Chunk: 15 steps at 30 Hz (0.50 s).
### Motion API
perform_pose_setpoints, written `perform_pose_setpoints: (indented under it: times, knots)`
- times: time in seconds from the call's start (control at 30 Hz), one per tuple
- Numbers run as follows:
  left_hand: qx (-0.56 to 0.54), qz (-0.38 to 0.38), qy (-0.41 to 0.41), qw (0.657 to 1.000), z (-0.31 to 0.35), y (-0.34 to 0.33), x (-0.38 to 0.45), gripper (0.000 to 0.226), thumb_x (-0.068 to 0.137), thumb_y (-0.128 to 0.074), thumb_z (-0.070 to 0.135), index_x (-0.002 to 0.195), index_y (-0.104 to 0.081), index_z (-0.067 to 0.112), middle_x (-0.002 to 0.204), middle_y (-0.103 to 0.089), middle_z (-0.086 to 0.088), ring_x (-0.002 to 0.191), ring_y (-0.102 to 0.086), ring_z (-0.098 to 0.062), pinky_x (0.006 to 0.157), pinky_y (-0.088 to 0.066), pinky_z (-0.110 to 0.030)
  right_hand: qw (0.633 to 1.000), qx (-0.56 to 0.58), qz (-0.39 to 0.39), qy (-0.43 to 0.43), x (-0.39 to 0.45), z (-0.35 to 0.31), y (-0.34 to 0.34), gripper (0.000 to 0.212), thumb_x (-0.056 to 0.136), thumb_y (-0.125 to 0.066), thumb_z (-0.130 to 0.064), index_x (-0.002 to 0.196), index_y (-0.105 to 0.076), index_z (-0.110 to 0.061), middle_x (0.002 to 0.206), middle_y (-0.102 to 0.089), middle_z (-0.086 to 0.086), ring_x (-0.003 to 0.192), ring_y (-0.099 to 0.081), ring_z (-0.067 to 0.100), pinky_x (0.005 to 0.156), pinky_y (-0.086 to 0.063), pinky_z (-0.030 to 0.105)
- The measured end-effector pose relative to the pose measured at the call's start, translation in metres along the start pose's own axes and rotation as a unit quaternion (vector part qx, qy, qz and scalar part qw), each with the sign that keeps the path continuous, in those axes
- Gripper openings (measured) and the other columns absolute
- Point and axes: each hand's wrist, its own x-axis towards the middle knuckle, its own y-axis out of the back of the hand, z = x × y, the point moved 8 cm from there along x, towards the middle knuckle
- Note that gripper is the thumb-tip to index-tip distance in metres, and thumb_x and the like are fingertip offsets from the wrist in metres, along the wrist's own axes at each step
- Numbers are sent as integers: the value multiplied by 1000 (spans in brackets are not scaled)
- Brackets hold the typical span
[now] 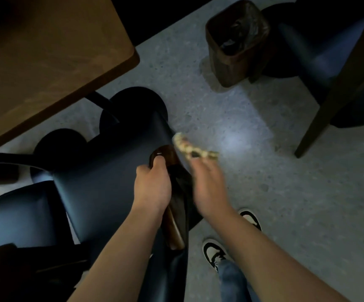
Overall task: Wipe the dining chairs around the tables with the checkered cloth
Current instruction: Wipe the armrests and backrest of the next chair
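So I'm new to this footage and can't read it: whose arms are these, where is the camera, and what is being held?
There is no machine here. A person wears a camera on the head, so the one picture looks down along their own arms. The left hand grips the brown wooden top rail of a dark blue chair. The right hand, blurred, holds the checkered cloth beside that rail. A wooden table stands at upper left, a lined bin on the floor, another chair at right, the person's shoes below.
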Motion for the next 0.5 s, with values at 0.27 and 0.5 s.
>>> perform_pose_setpoints:
  times: [0.27,0.5]
  knots:
    - [2,-4,7,1000,-5,-2,2,62,91,-39,52,130,-51,5,66,-48,3,52,-50,-12,35,-35,-21,953,-76,76,-282,47,154,28,32,99,-42,-28,103,-66,-8,112,-64,21,103,-59,31,93,-45,40]
    - [-4,-7,-5,1000,-5,-2,1,55,90,-38,52,120,-56,9,79,-59,-1,66,-59,-17,49,-38,-27,980,66,26,-186,43,97,2,26,98,-44,-21,107,-67,-13,98,-72,3,97,-66,19,84,-50,29]
